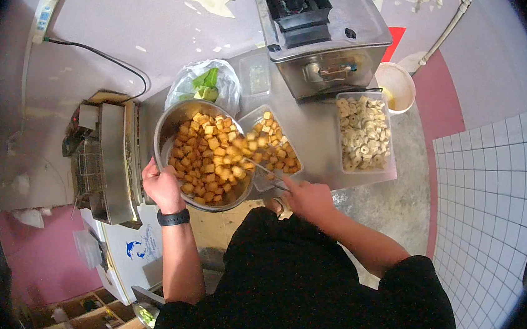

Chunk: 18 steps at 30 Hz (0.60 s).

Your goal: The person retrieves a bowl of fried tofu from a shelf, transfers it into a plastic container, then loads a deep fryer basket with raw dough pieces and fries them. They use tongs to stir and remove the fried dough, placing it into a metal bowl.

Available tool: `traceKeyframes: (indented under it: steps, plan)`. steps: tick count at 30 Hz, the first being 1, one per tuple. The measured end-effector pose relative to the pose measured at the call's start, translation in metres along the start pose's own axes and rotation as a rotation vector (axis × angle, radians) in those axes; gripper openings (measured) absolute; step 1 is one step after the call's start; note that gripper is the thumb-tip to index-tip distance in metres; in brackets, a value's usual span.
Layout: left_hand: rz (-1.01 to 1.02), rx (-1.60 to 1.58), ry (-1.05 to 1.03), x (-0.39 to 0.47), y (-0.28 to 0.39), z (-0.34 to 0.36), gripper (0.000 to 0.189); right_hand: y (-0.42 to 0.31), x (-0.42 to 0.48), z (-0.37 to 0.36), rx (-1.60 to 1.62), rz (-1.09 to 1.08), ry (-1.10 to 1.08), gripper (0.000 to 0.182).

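Note:
My left hand point(163, 187) grips the near-left rim of a round stainless-steel bowl point(167, 125), which is tilted to the right. Golden-brown cubes point(206, 150), fried tofu by their look, fill much of it. In my right hand point(312, 202) is the thin metal handle point(267, 170) of a utensil. Its head is hidden among blurred cubes at the bowl's right rim. Right beside the bowl, partly under that rim, a clear plastic container point(252, 115) holds more of the same cubes.
Pale ring-shaped slices point(364, 135) fill another plastic box on the steel table point(315, 138). Behind stand a lidded steel fryer point(338, 67) and a white bucket point(408, 95). A plastic bag point(184, 80) with green leaves sits behind the bowl. Another steel appliance point(112, 151) is left.

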State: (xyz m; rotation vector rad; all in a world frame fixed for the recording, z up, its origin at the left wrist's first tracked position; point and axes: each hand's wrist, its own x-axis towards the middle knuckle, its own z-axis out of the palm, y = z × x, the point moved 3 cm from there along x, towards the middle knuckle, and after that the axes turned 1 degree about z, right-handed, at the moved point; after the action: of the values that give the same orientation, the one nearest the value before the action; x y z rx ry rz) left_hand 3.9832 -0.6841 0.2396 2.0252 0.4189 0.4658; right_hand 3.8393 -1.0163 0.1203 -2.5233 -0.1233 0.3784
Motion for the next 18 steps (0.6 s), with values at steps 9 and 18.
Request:
traceKeyframes:
  steps: [9,18]
  plan:
    - [-0.007,0.056,-0.001,-0.002,-0.001,-0.007,0.022,0.033,-0.016,-0.024,0.000,0.044,0.063,0.052]
    - [0.046,0.075,-0.035,-0.007,0.013,0.003,0.022,-0.060,0.001,-0.024,0.031,-0.061,-0.109,0.060]
